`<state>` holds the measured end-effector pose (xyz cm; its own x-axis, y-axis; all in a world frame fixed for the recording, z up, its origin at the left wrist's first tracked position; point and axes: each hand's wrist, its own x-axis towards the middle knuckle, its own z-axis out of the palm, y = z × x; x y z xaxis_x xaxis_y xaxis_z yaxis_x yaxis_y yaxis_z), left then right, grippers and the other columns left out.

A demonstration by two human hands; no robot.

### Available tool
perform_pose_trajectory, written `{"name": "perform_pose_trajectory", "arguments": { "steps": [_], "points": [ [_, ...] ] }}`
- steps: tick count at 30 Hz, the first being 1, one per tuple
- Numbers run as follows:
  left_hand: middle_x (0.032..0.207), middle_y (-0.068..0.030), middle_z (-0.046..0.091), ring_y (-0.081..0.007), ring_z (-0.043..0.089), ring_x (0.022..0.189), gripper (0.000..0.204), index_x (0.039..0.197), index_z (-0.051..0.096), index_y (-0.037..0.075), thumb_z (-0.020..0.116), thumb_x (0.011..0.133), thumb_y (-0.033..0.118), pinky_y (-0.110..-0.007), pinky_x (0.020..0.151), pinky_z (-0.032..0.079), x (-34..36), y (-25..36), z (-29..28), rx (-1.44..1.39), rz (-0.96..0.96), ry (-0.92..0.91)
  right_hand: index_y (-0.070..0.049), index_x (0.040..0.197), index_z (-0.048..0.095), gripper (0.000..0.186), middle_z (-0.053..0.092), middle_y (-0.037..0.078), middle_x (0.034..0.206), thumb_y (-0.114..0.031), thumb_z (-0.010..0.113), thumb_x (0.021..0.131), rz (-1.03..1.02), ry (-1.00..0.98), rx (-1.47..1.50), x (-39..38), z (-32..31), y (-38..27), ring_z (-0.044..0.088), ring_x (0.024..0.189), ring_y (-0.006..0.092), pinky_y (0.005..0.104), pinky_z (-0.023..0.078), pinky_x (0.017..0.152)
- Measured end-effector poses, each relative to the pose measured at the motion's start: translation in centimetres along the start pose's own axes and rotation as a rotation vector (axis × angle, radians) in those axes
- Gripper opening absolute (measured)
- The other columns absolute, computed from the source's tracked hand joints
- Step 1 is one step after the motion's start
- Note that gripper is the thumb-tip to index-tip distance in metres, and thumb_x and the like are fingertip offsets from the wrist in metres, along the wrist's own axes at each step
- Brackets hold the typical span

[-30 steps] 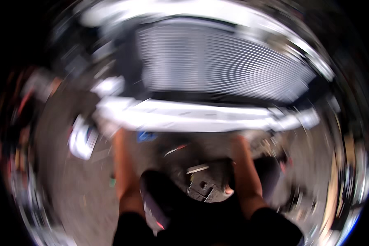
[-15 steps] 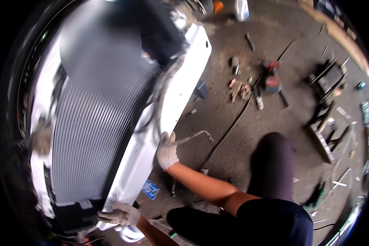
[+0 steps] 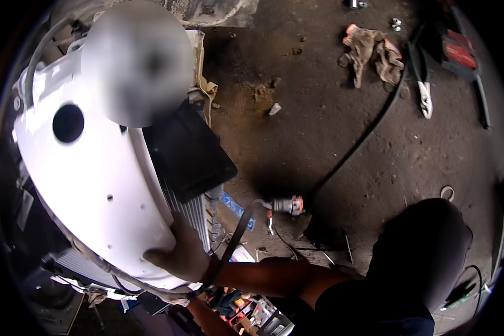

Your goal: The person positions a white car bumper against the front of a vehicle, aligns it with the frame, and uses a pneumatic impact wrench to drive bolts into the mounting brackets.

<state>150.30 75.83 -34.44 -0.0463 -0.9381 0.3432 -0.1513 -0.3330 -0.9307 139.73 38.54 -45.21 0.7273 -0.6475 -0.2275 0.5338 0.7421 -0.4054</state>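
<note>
A curved white metal panel [image 3: 95,185] with round holes fills the left side, tilted on end. My right hand [image 3: 182,252], in a dirty work glove, grips its edge, thumb on the white face and fingers over the far side. Of my left hand [image 3: 177,301], only a pale gloved bit shows by the panel's lower end; its fingers are hidden. A dark hose [image 3: 238,238] crosses my right wrist and runs along the panel's lower edge. Behind the panel are a finned radiator [image 3: 191,215] and a black plate [image 3: 193,154].
On the stained floor lie work gloves [image 3: 364,50], pliers [image 3: 425,103], a red power tool [image 3: 459,53], a black hose [image 3: 369,137], a cylindrical tool [image 3: 288,205] and a ring [image 3: 447,193]. A blue plate [image 3: 232,206] lies near the radiator. Assorted items fill a box [image 3: 277,325] below.
My view has swung and come closer to the white panel. My right hand has shifted along its edge, and the panel now appears face-on. My left hand has become mostly hidden.
</note>
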Motion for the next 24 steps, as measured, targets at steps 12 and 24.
{"name": "perform_pose_trajectory", "arguments": {
  "steps": [12,24],
  "points": [
    [0.121,-0.0285,0.060,-0.0374,0.062,0.109,0.044,0.127,0.050,-0.014,0.053,0.097,0.018,-0.043,0.092,0.053,3.4,5.7,0.0,-0.383,-0.540,0.002,0.000,0.130,0.046,0.069,0.061,0.024,0.116,-0.023,0.080,0.075,-0.162,0.022,-0.115,0.8,1.1,4.5,0.064,0.102,0.0382,0.0463,0.052,0.086],
    [0.139,-0.0277,0.036,-0.0382,0.042,0.128,0.077,0.143,0.034,-0.005,0.073,0.085,0.028,-0.045,0.107,0.037,-9.5,3.9,-1.3,-0.265,-1.992,0.282,-0.008,0.144,0.042,0.069,0.047,0.020,0.142,-0.058,0.038,0.096,-0.158,0.240,-0.195,-4.4,8.9,4.1,0.047,0.130,0.0356,0.0485,0.035,0.112]
  ]
}}
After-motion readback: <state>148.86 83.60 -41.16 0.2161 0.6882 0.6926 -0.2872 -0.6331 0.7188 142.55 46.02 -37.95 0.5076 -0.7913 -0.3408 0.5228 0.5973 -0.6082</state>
